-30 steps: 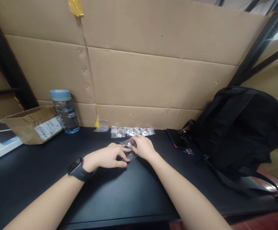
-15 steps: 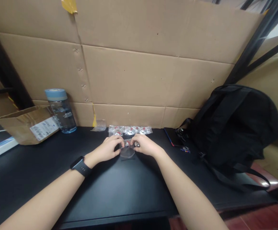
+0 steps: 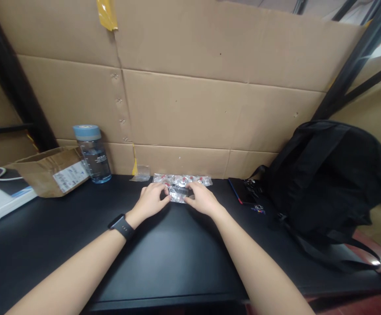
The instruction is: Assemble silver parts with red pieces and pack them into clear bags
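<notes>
My left hand and my right hand pinch the two ends of a small clear plastic packet with a red and white part inside, held just above the black table. A black smartwatch sits on my left wrist. Right behind the held packet, a row of similar clear packets lies against the cardboard wall. An empty clear bag lies to their left.
A blue-lidded water bottle and an open cardboard box stand at the back left, with a white board at the left edge. A dark phone with keys and a black backpack are at the right.
Both hands moved away from me toward the row of packets, carrying the packet along. The packet went from pressed on the table to held between the fingertips.
</notes>
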`<state>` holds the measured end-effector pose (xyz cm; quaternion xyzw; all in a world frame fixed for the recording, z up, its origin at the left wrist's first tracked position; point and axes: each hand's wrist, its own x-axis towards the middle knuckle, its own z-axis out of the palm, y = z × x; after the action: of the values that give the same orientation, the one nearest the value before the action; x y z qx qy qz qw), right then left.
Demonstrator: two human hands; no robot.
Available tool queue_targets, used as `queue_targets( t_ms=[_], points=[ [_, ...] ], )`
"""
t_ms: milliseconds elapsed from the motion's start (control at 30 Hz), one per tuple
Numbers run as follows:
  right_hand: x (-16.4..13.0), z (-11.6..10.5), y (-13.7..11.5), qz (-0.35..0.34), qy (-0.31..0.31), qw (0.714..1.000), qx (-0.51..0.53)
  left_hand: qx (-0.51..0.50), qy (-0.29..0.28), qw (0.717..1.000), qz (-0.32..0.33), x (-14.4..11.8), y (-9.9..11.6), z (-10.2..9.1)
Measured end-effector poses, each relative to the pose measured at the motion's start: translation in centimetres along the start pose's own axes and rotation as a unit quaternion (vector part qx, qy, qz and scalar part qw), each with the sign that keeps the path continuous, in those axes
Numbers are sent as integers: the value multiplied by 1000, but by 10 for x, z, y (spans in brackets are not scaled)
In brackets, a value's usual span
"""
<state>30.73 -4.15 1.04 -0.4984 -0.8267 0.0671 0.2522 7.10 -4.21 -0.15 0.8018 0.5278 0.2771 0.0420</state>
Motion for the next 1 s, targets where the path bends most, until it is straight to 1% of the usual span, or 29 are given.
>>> queue_targets(
  t_ms=[33,100,167,233,333,467,667,733,800,867,900,1000],
  points=[
    [-1,1,-2,-7,14,1000,-13,-1,10,1000,-11,0,1,2],
    [-1,3,-7,-46,8,999,-24,-10,17,1000,-13,0,0,5],
    [-2,5,-12,-83,-22,996,-23,-22,3,1000,12,0,-3,7],
    [-3,7,-15,-90,-46,995,-24,-33,-20,998,43,0,-5,9],
    [-5,11,-17,-63,-47,997,-26,-39,-47,996,60,-2,-6,9],
    [-2,13,-12,-41,-45,998,-10,-40,-57,996,52,-4,-2,8],
    [3,10,-6,28,-37,996,78,-49,-24,998,23,-1,0,5],
    [3,8,-7,35,-22,996,79,-55,-16,998,6,0,0,3],
    [2,7,-9,33,8,998,55,-59,-10,998,-6,0,-1,2],
    [2,6,-11,13,24,999,31,-55,-6,998,-14,0,-1,3],
    [2,5,-12,-7,16,1000,26,-50,-4,999,-17,0,-2,5],
    [1,7,-15,-78,-46,996,25,-24,3,999,-26,0,-2,9]
  ],
)
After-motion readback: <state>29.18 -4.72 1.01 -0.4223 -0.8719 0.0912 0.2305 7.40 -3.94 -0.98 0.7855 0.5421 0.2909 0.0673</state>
